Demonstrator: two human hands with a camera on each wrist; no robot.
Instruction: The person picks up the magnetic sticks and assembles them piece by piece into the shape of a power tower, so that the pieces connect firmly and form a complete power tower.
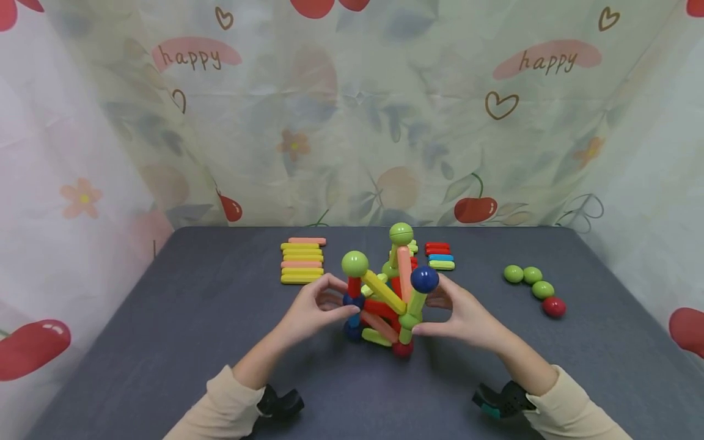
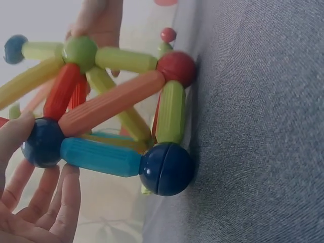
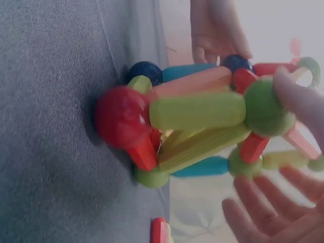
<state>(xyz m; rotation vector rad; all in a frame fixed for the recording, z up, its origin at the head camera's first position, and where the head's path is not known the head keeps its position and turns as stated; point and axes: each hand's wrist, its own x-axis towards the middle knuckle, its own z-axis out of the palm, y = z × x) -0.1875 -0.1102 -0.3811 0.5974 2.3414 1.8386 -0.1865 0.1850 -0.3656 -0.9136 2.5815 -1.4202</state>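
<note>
A frame of colourful magnetic building sticks and balls (image 1: pixel 382 311) stands on the dark table in the middle of the head view. My left hand (image 1: pixel 316 308) holds its left side, thumb and fingertips at a dark blue ball (image 2: pixel 43 143). On the other side, my right hand (image 1: pixel 467 315) has its thumb against a green ball (image 3: pixel 268 106), fingers reaching behind to another green ball (image 3: pixel 245 161). A red ball (image 3: pixel 122 116) and a blue ball (image 2: pixel 167 168) form lower corners at the table. Upper ends carry a green ball (image 1: pixel 354 264) and a blue ball (image 1: pixel 425 279).
Yellow and pink sticks (image 1: pixel 302 258) lie in a row behind the left hand. A shorter row of red, blue and green sticks (image 1: pixel 440 256) lies at the back. Several loose green balls (image 1: pixel 542 289) and a red ball (image 1: pixel 553 307) rest at the right. A patterned curtain (image 1: pixel 357 122) hangs behind.
</note>
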